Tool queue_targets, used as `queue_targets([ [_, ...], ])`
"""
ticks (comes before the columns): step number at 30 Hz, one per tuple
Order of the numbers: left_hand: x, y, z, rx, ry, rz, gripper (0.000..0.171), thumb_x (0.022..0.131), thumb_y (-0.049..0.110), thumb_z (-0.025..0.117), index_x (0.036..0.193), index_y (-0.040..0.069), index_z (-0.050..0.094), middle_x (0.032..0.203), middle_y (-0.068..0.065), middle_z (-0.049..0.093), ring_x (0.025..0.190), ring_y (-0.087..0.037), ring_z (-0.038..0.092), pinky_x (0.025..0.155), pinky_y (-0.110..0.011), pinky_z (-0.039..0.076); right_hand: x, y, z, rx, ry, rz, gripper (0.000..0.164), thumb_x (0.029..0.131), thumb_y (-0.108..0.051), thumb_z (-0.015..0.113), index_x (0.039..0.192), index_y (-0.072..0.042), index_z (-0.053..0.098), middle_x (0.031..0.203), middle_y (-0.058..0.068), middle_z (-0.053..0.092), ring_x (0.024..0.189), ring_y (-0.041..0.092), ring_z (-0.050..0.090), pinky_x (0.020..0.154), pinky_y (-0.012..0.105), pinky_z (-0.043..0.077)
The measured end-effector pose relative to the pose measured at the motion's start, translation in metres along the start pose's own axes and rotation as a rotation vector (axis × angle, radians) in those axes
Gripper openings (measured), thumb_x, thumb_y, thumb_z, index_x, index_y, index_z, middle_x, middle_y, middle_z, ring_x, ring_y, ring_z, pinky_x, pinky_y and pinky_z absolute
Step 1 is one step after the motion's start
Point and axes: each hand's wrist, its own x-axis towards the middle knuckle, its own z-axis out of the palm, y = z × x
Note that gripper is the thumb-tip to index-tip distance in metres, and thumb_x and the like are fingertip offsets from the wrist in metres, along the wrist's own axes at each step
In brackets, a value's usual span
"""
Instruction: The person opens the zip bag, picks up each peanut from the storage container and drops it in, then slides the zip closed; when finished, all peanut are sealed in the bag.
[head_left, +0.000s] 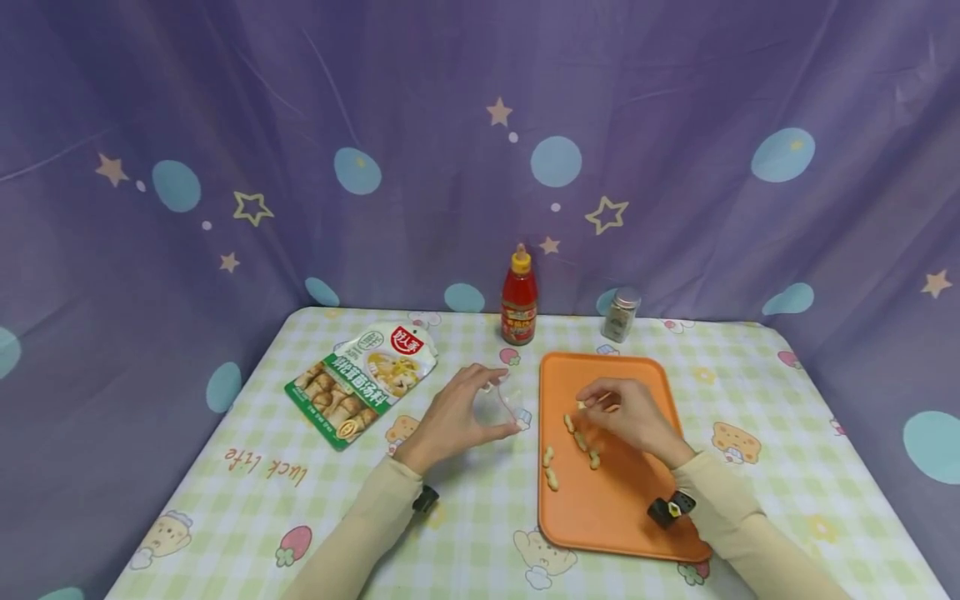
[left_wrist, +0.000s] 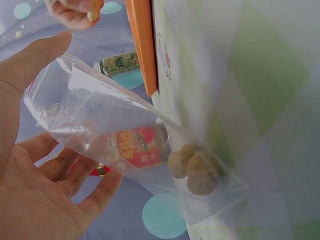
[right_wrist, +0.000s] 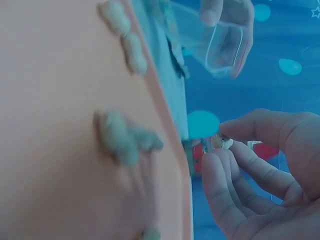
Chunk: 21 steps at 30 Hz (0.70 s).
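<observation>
My left hand (head_left: 453,421) holds a clear plastic zip bag (left_wrist: 95,102), thumb and fingers spread apart at its mouth so that it gapes. Several peanuts (left_wrist: 201,172) show at the bottom of the bag in the left wrist view. Above the orange tray (head_left: 607,521), my right hand (head_left: 630,417) pinches a peanut (right_wrist: 222,141) between thumb and fingertips. Several more peanuts (head_left: 581,441) lie on the tray, left of and below that hand.
A red sauce bottle with a yellow cap (head_left: 519,300) stands behind the hands. To its right is a glass spice jar (head_left: 621,315). A green and white food packet (head_left: 363,379) lies at the left on the checked tablecloth (head_left: 247,517). A purple curtain hangs behind.
</observation>
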Motion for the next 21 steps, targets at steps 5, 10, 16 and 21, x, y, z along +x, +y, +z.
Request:
queue_targets([
  [5, -0.001, -0.001, 0.002, 0.017, -0.010, 0.002, 0.080, 0.076, 0.051, 0.090, 0.142, 0.016, 0.062, 0.131, 0.002, 0.065, 0.125, -0.018, 0.059, 0.107, -0.042, 0.053, 0.009, -0.017, 0.014, 0.062, -0.028, 0.002, 0.019, 0.094, -0.016, 0.077, 0.111, -0.008, 0.077, 0.103, 0.006, 0.076, 0.089, 0.015, 0.071, 0.079, 0.027, 0.058],
  [10, 0.000, -0.002, 0.003, 0.009, 0.000, 0.015, 0.081, 0.077, 0.052, 0.090, 0.143, 0.015, 0.062, 0.132, 0.000, 0.065, 0.125, -0.018, 0.059, 0.106, -0.042, 0.053, 0.020, -0.034, 0.025, 0.120, -0.049, -0.023, 0.018, 0.094, -0.019, 0.077, 0.111, -0.012, 0.077, 0.105, 0.004, 0.076, 0.092, 0.016, 0.070, 0.081, 0.030, 0.059],
  [16, 0.001, -0.002, 0.004, 0.018, -0.002, 0.033, 0.081, 0.078, 0.053, 0.089, 0.143, 0.013, 0.062, 0.130, -0.001, 0.066, 0.122, -0.018, 0.059, 0.103, -0.042, 0.054, 0.031, -0.050, 0.036, 0.159, -0.069, -0.055, 0.016, 0.095, -0.020, 0.077, 0.109, -0.014, 0.077, 0.105, 0.002, 0.076, 0.093, 0.017, 0.070, 0.085, 0.034, 0.058],
  [21, 0.001, -0.002, 0.003, 0.028, 0.003, 0.036, 0.082, 0.077, 0.054, 0.089, 0.143, 0.013, 0.061, 0.129, 0.000, 0.066, 0.121, -0.017, 0.059, 0.102, -0.041, 0.055, 0.036, -0.057, 0.044, 0.163, -0.083, -0.076, 0.018, 0.094, -0.018, 0.077, 0.110, -0.011, 0.077, 0.106, 0.004, 0.076, 0.092, 0.016, 0.071, 0.083, 0.030, 0.059],
])
